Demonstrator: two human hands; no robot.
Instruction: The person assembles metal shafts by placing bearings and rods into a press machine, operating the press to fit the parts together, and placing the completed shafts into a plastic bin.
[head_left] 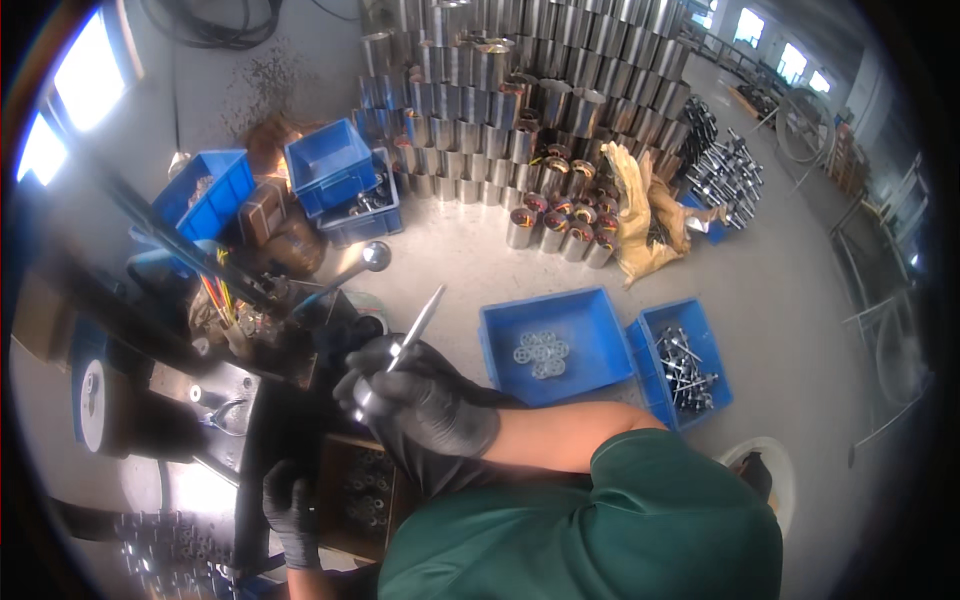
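Note:
A slim metal shaft [423, 322] with a pointed-looking end slants up out of my right hand [425, 400], whose black-gloved fingers are closed around it. Its lower end shows bright below the fingers. My left hand [290, 508], also in a black glove, is lower left beside the edge of a machine table, its thumb apart from loosely bent fingers; I see nothing in it. Left of both hands, the machine's metal plate [215, 405] carries a small upright round sleeve [200, 395]. Below my right hand, an open box [345, 540] contains several small ring-shaped parts.
A lever with a ball knob [376, 256] juts out beyond my right hand. On the floor, one blue bin [610, 340] holds pale round parts; another [712, 345] holds metal shafts. Stacked metal cylinders [480, 120] stand at the back, near a crumpled tan sack [640, 230].

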